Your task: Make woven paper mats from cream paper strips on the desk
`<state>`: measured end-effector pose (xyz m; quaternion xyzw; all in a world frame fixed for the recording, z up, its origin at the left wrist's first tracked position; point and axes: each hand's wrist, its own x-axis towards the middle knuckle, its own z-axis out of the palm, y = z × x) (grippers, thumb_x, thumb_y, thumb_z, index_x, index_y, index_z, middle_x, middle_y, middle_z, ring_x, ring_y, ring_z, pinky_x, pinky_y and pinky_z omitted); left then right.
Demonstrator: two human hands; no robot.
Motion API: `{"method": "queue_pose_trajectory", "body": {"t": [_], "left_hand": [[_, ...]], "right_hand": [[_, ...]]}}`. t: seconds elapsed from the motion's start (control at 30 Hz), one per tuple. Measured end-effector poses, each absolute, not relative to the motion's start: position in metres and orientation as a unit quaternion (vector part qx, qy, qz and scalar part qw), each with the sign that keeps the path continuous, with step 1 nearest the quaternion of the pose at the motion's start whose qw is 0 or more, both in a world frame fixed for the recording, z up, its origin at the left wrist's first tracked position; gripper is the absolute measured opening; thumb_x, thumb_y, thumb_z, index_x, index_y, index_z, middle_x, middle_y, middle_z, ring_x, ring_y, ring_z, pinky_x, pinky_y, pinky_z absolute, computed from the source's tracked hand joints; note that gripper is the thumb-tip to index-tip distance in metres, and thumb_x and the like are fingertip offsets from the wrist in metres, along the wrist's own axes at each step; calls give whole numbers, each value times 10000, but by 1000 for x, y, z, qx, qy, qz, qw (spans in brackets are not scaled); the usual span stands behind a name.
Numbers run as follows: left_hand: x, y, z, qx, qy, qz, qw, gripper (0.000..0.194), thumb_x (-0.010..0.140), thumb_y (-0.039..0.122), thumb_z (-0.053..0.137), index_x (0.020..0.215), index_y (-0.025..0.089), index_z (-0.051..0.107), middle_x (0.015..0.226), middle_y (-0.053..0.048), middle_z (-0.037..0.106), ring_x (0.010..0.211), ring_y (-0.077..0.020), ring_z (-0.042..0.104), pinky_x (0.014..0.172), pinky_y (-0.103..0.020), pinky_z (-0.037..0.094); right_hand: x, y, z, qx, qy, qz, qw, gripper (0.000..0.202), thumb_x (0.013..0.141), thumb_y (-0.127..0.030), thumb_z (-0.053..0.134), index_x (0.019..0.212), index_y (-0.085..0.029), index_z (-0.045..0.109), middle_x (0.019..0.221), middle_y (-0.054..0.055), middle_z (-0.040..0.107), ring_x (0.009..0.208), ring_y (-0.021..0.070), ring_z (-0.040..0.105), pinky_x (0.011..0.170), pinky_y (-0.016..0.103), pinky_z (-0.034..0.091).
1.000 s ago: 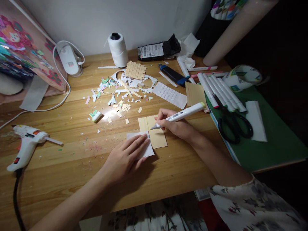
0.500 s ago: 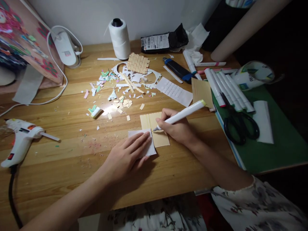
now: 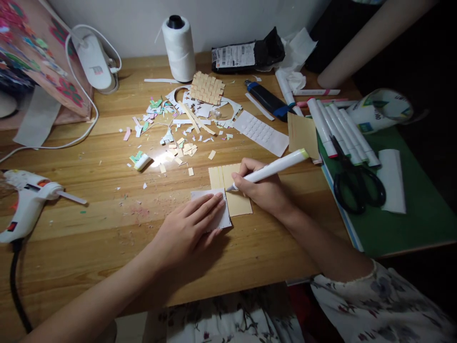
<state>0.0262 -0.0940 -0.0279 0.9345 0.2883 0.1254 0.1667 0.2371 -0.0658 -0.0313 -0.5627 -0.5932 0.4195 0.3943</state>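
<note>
While your left hand (image 3: 189,224) presses a white card (image 3: 223,217), your right hand (image 3: 263,189) grips a marker (image 3: 274,166).
Overlapping the cream card's (image 3: 241,202) near-left corner, the white card lies under your left hand, which is spread flat, grasping nothing; your right is closed round the marker, tip down at the cream card. Black scissors (image 3: 358,185) lie right of it.

A wooden table (image 3: 71,252) carries a glue gun (image 3: 30,202) at left, a spool (image 3: 179,52) and a black packet (image 3: 246,56) near the wall, and paper scraps (image 3: 187,148) strewn before them. Closer to the front edge lies a cream card (image 3: 240,202), partly under a white card (image 3: 223,218). A dotted sheet (image 3: 262,133) and a blue-and-black tool (image 3: 267,100) rest right of the scraps, a green board (image 3: 417,195) at far right.
</note>
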Motion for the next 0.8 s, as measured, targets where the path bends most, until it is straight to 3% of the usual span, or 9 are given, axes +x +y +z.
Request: {"method": "queue_pose_trajectory", "body": {"t": [0.8], "left_hand": [[27,-94,-27,936,286,123,166,455,903,296,481,1315,103,458,1356,-86,507,1238,-227,450,1002,-390,458]], "right_hand": [[239,-67,-26,-555,-620,425,357,295,755,-215,571,547,-202,362,510,-68,357,508,91,340,486,241,260]]}}
